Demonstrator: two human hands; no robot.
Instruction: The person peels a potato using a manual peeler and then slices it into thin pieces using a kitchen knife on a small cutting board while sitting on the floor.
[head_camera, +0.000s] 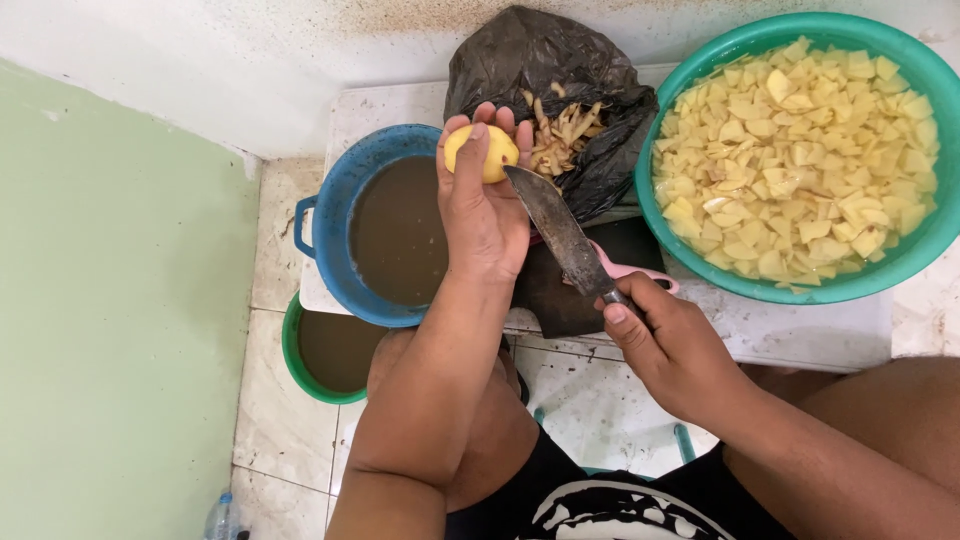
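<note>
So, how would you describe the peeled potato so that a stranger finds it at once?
Start at the big green plastic basin full of pale potato slices, then move left past the black plastic bag of peelings. The small peeled yellow potato sits in the left hand, above the blue bucket of brown water; it alone is whole.

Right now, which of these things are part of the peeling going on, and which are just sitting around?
In use:
left hand holding the peeled potato
right hand holding the knife
black bag of peelings
green basin of cut potato pieces
blue pot of murky water

Lying about:
green bucket on the floor
plastic bottle
pink handle
</note>
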